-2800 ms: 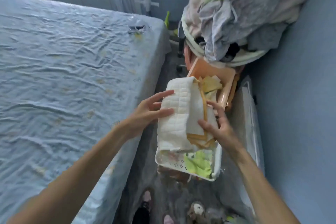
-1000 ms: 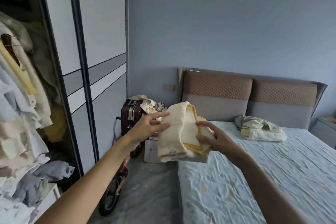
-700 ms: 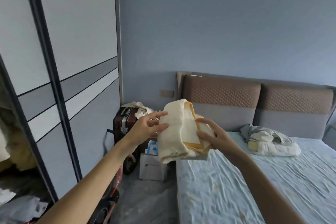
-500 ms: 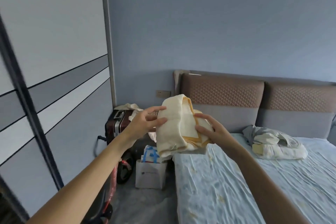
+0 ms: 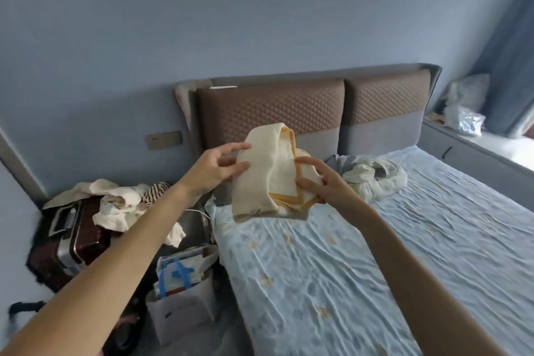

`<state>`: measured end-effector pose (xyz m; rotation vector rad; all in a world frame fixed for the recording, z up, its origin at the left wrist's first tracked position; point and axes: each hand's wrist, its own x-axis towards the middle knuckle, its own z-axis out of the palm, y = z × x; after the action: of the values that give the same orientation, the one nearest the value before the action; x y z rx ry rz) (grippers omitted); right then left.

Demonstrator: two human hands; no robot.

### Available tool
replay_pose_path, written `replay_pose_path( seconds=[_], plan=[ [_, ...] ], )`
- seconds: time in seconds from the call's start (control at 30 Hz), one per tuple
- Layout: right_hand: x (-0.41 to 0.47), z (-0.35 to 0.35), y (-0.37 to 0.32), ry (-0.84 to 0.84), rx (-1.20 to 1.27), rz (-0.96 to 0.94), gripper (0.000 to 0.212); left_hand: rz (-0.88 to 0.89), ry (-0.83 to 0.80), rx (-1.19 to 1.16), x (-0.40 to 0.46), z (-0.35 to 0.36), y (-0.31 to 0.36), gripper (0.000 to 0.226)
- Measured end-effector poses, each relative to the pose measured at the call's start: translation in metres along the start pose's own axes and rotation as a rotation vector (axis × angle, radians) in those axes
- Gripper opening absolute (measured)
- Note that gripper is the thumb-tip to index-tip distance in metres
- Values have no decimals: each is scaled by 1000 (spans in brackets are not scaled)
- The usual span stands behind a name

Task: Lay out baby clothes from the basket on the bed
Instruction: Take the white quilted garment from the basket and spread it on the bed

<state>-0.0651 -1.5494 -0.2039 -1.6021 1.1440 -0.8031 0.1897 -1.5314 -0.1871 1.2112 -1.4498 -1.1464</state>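
Observation:
I hold a folded stack of cream baby clothes with yellow-orange trim (image 5: pixel 267 173) in the air, over the head-end left corner of the bed (image 5: pixel 361 263). My left hand (image 5: pixel 216 169) grips the stack's left side, thumb and fingers pinching the cream cloth. My right hand (image 5: pixel 320 182) holds the right side, fingers spread over the trimmed pieces. The bed has a wrinkled light-blue patterned sheet. The basket is out of view.
A crumpled bundle of bedding (image 5: pixel 372 175) lies by the brown and grey headboard (image 5: pixel 312 110). Left of the bed stand a dark red suitcase (image 5: pixel 69 237) with cloths piled on it and a white paper bag (image 5: pixel 182 295). A window ledge with bags (image 5: pixel 465 113) runs along the far right.
I lifted the stack out of the basket and turned around; the view swung from the wardrobe to the bed's head end. Both hands kept their grip on the stack.

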Motion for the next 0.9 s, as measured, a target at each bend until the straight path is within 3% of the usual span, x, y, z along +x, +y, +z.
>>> replay_pose_path(
  seconds=[0.3, 0.57, 0.73, 0.9],
  plan=[
    [85, -128, 69, 360, 1, 100, 36, 23, -343, -35, 226, 97, -33, 40],
    [72, -213, 143, 662, 92, 259, 35, 10, -714, -48, 335, 229, -64, 35],
    [83, -233, 216, 825, 149, 402, 41, -15, -889, -29, 391, 300, -126, 36],
    [114, -241, 320, 879, 211, 498, 45, -73, -944, -11, 439, 361, -223, 36]
  ],
)
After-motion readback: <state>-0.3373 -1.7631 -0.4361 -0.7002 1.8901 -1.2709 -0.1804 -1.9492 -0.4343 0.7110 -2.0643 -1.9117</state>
